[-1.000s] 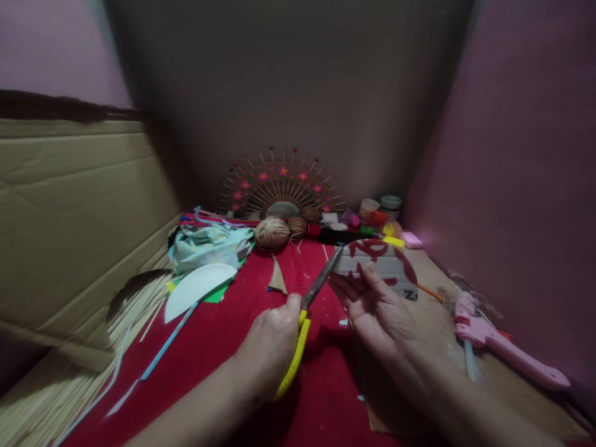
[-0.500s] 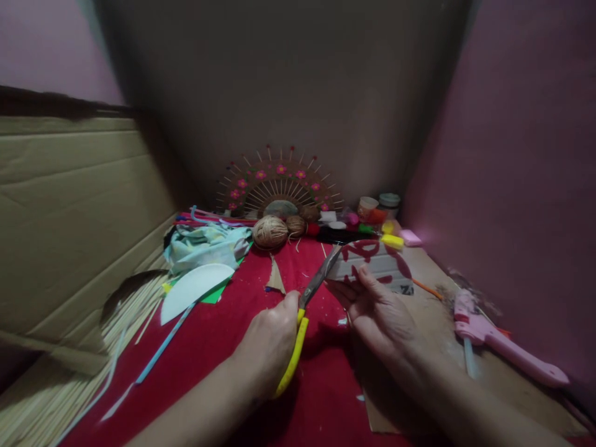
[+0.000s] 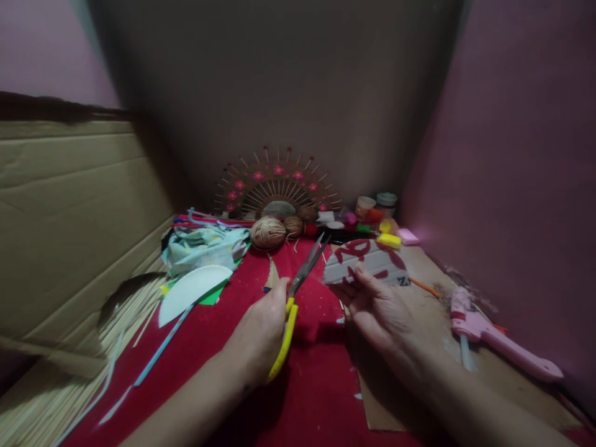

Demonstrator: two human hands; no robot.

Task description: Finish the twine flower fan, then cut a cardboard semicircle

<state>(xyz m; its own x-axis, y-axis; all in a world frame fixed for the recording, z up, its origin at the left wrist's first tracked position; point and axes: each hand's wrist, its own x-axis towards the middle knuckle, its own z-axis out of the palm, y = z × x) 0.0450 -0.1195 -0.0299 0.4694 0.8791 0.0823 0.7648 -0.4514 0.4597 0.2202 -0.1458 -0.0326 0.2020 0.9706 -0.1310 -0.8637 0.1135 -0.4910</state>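
Observation:
My left hand (image 3: 261,332) is closed round the yellow handles of a pair of scissors (image 3: 298,292). Their blades point up and to the right and stand slightly apart, just left of a half-round cardboard piece (image 3: 365,261) printed with red marks. My right hand (image 3: 379,310) grips that cardboard piece from below, thumb on its front face. Both hands hover over a red cloth (image 3: 307,379).
A pink glue gun (image 3: 493,338) lies at the right on brown cardboard (image 3: 433,292). A white half-disc (image 3: 190,288), a bundled cloth (image 3: 205,248), twine balls (image 3: 267,233), a decorated stick fan (image 3: 277,186) and small pots (image 3: 377,208) sit behind. Thin sticks (image 3: 69,366) pile up at the left.
The scissors have pulled back left, off the cardboard edge, and their blades have parted. My right hand has turned the cardboard piece slightly.

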